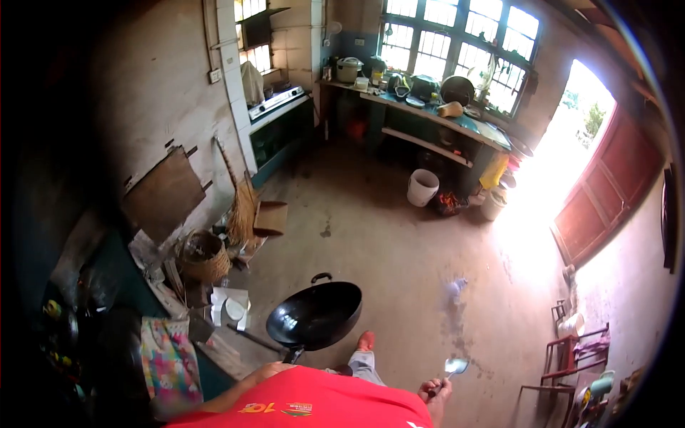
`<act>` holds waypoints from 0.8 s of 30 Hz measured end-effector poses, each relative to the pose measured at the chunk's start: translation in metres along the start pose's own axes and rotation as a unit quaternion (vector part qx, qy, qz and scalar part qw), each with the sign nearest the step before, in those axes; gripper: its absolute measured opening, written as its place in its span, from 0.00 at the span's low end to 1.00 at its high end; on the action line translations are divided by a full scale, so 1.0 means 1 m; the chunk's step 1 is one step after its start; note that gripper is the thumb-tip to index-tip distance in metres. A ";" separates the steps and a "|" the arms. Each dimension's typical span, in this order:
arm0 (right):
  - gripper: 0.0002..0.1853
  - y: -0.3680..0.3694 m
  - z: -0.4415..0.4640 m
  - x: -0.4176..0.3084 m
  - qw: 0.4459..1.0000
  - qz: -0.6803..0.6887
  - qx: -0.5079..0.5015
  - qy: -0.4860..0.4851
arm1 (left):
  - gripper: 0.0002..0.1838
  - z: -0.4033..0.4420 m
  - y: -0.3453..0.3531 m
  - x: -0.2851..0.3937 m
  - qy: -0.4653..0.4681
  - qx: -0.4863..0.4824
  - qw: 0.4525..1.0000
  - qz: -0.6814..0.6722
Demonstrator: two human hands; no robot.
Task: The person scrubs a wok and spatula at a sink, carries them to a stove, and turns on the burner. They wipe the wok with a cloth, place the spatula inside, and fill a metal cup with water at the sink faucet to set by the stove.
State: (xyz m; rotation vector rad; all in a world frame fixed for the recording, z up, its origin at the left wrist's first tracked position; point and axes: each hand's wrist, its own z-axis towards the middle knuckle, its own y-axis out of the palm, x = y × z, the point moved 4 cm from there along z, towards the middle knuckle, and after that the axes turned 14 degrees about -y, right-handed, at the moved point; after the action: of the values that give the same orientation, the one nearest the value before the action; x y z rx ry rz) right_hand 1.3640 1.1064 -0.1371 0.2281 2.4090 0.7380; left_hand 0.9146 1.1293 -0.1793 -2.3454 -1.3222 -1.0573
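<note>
Wok [314, 317] lies at 1 o'clock from the nearer left hand [270, 372], finger state unverifiable; right hand [438, 391] grips spatula [457, 367], pointing to 1 o'clock.

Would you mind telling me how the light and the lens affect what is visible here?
In the head view, the doorway is blown out, throwing glare on the floor; the window is also very bright; the lower left sinks into shadow; wide-angle distortion bends the room inside dark rounded edges; highlights catch the wok and spatula.
</note>
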 end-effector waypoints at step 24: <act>0.09 0.574 0.221 0.245 0.965 -0.094 -0.133 0.203 | 0.14 0.197 -0.282 0.381 0.041 0.164 0.980 -0.103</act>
State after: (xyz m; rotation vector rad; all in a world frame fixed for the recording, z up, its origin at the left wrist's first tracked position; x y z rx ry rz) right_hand 1.2919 1.7630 -0.0866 -0.2861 2.6206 1.0903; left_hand 0.8998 1.6346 -0.0891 -1.9395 -1.5968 -0.8967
